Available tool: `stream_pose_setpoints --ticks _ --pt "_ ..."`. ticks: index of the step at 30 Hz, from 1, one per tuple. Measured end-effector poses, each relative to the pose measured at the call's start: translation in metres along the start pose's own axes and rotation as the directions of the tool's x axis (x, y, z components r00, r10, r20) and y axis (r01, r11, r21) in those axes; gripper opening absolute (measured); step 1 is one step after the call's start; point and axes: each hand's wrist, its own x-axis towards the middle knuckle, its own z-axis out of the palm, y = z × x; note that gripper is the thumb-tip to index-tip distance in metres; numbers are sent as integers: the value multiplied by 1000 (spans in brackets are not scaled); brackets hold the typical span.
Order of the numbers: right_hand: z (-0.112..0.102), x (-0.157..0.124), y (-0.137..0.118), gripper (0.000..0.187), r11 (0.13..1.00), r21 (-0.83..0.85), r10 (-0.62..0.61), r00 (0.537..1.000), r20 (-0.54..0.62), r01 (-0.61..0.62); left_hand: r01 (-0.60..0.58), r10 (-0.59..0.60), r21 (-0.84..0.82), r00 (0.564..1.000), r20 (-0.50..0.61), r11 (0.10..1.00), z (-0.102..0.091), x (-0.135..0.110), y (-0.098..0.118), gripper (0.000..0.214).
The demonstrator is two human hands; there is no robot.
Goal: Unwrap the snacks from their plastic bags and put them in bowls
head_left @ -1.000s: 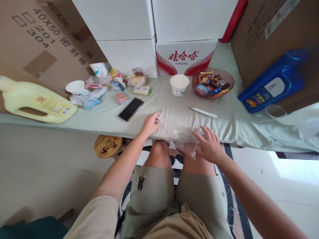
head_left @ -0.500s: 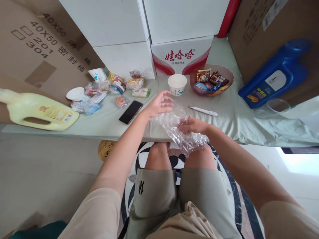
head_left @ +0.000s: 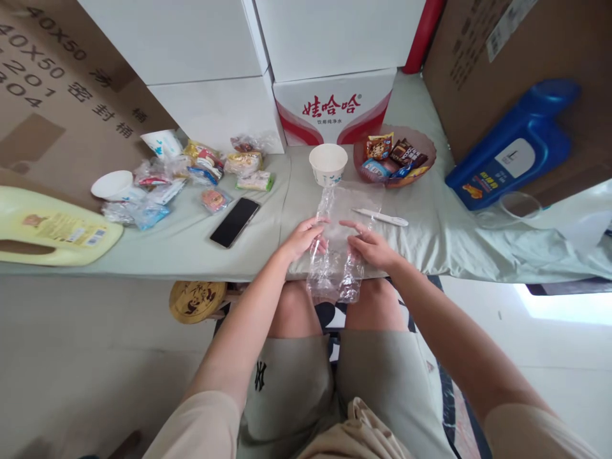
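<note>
A clear, crinkled plastic bag (head_left: 338,245) lies spread over the front of the covered table, its two near strips hanging past the edge above my knees. My left hand (head_left: 305,238) grips its left side, some fingers showing through the film. On its right side, my right hand (head_left: 371,246) pinches the film with the index finger reaching forward. Beyond the bag stands a white paper bowl (head_left: 328,164) with a blue print. A white pen-like tool (head_left: 382,217) lies at the right, its tip by the bag's edge.
At the right is a pinkish bowl (head_left: 425,156) of wrapped snacks, then a blue bottle (head_left: 516,150) and a clear cup (head_left: 521,207). Leftward lie a phone (head_left: 235,222), several packaged snacks (head_left: 245,164), paper bowls (head_left: 115,185) and a yellow jug (head_left: 57,226). Cartons (head_left: 335,115) line the back.
The bag went from a bunched state in my right hand to lying spread out. My left hand has come down and back onto it. The view has shifted slightly right.
</note>
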Motion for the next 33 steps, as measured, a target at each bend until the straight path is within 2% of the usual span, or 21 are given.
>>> stream_pose_setpoints --ticks 3,5,8,11,14,16,19,22,25,27,30,31,33 --pt "-3 -2 8 68 996 59 -61 996 -70 65 -57 54 -83 998 -34 995 -8 -1 -2 36" --pt "-3 -1 12 64 993 87 -77 993 -88 85 -91 81 -191 995 -59 977 -13 -1 -5 31" --pt "-3 1 18 44 985 126 -101 988 -120 116 -105 98 -350 994 -37 931 -18 -1 -8 24" --pt "-4 4 20 26 970 178 -136 975 -176 167 -70 79 -402 997 5 913 -17 2 -7 15" --pt "-6 4 22 28 958 225 -147 979 -139 176 -37 24 -459 999 -34 888 -14 4 -4 13" --pt "-7 3 24 40 953 242 -160 982 -105 181 -38 -7 -494 996 -89 869 -11 4 -4 23" --pt "-7 3 30 66 959 177 -191 968 -166 219 -104 37 -430 986 -163 897 -5 3 -8 39" --pt "-5 4 36 70 973 56 -199 937 -286 223 -175 123 -298 975 -183 939 1 0 -14 47" --pt "-4 4 36 52 967 -48 -254 916 -312 251 -174 132 -235 973 -187 956 6 -2 -15 53" --pt "-5 5 35 30 938 -128 -345 894 -287 321 -197 150 -217 965 -216 956 9 -4 -14 50" --pt "-8 7 35 13 897 -215 -435 858 -275 386 -242 198 -170 950 -241 955 12 -4 -13 42" --pt "-9 7 36 10 892 -235 -443 850 -286 386 -252 210 -156 947 -245 955 12 -4 -13 42" --pt "-12 5 38 14 879 -278 -464 828 -314 387 -276 232 -149 937 -259 950 12 -3 -15 43"
